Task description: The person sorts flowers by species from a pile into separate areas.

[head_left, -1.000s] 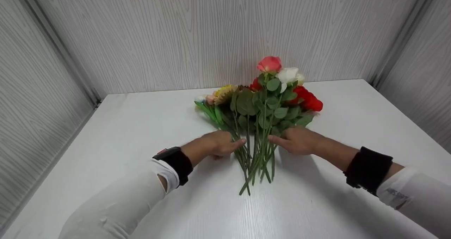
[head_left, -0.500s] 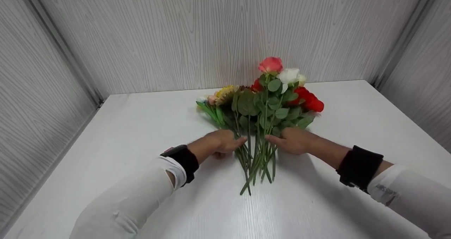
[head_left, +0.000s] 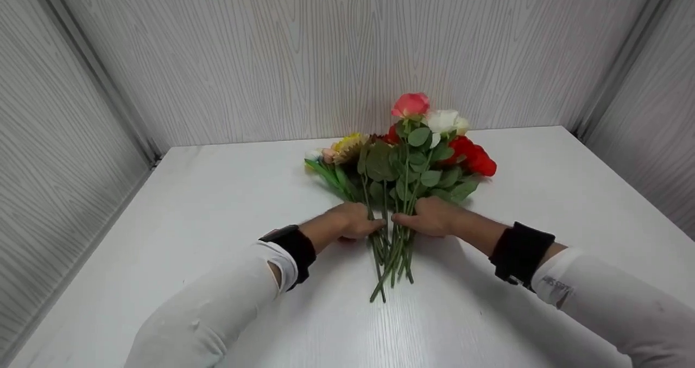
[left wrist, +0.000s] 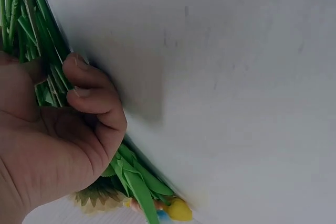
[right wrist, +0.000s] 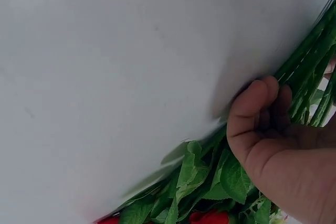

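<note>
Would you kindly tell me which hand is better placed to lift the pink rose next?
Probably the right hand: it curls round flower stems leading toward the pink rose, while the left hand sits nearer the yellow flower.

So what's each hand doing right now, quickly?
Left hand: closed, holding the left side of the bunched flower stems.
Right hand: closed, holding the right side of the same bunch.

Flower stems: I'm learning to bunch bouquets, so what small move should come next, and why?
Probably press the left hand and right hand closer together: they hold opposite sides of the flower stems, whose near ends splay and cross.
</note>
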Tool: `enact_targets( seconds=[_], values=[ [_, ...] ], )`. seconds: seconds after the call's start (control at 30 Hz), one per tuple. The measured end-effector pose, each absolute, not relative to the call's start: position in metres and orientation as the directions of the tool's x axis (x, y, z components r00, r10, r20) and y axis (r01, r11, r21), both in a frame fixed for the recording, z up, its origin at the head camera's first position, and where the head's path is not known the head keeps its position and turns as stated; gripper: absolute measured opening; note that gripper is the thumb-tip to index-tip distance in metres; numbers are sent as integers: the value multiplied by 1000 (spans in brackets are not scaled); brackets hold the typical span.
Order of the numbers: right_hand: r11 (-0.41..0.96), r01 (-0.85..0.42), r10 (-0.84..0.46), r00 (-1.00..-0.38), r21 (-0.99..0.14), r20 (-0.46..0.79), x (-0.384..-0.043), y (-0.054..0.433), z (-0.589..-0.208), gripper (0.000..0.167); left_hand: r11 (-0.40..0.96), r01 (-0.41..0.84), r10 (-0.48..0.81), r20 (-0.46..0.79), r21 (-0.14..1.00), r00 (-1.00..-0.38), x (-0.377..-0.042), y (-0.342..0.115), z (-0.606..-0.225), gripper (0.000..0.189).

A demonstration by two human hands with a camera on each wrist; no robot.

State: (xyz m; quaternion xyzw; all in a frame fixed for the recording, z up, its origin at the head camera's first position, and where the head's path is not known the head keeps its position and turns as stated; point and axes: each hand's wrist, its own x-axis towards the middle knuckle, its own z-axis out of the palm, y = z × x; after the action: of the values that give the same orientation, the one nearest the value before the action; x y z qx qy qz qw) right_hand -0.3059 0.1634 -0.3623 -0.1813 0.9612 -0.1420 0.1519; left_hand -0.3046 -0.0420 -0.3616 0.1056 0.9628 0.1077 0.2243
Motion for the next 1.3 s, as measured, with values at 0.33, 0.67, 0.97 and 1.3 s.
enact_targets(
  seconds=[0.33, 0.67, 0.97, 1.3],
  values=[
    [847, -323, -438, -874, -421, -212, -312, 167, -394, 64, 953, 239, 295, -385, 186, -875, -302, -40, -381, 61],
    [835, -351, -469, -856, -424, -215, -309, 169, -391, 63, 943, 232, 308, -366, 238, -878, -296, -40, -380, 57],
    [813, -370, -499, -841, -450, -211, -310, 163, -390, 58, 945, 231, 306, -372, 231, -876, -295, -41, -378, 55],
    [779, -347, -518, -826, -522, -223, -310, 157, -386, 62, 906, 85, 294, -472, 414, -831, -303, -50, -372, 54]
  ],
)
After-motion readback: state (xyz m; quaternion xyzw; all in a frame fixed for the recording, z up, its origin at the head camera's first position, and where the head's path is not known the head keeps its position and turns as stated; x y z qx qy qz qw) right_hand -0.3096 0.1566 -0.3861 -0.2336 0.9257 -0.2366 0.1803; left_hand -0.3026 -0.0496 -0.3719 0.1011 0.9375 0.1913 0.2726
